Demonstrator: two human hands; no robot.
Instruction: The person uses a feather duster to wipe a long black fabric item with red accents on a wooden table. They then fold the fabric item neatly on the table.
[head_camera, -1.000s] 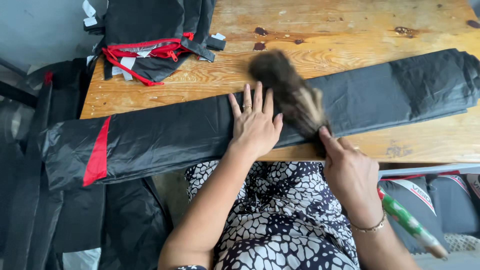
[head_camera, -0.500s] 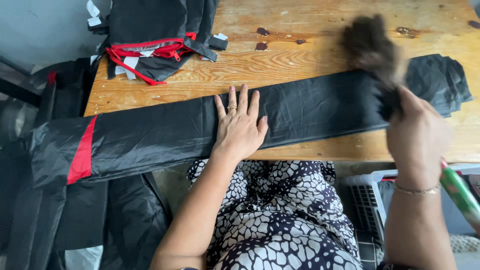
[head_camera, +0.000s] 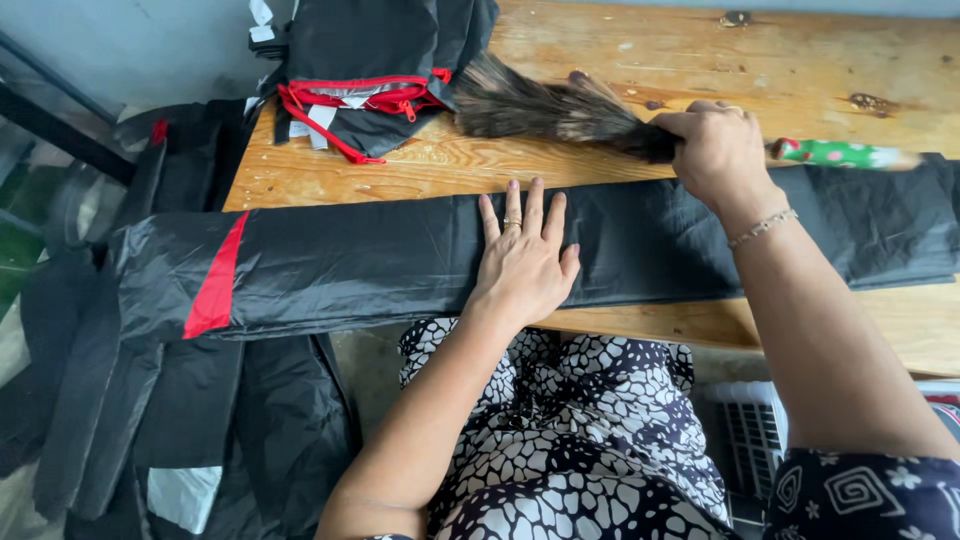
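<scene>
A long folded strip of black fabric (head_camera: 350, 265) with a red band (head_camera: 215, 275) near its left end lies across the front of a wooden table (head_camera: 700, 60). My left hand (head_camera: 525, 255) rests flat on the fabric, fingers spread. My right hand (head_camera: 715, 145) grips a feather duster (head_camera: 545, 108) by its green patterned handle (head_camera: 840, 153). The dark feather head points left and lies on the wood just behind the fabric.
A pile of black garments with red trim (head_camera: 360, 70) sits at the table's back left corner. More black fabric (head_camera: 150, 400) hangs and heaps off the left side. A white crate (head_camera: 745, 430) stands under the table by my lap.
My right hand swung the duster from the right part of the fabric up and over; its head now points left onto the wood behind the fabric. My left hand stayed flat.
</scene>
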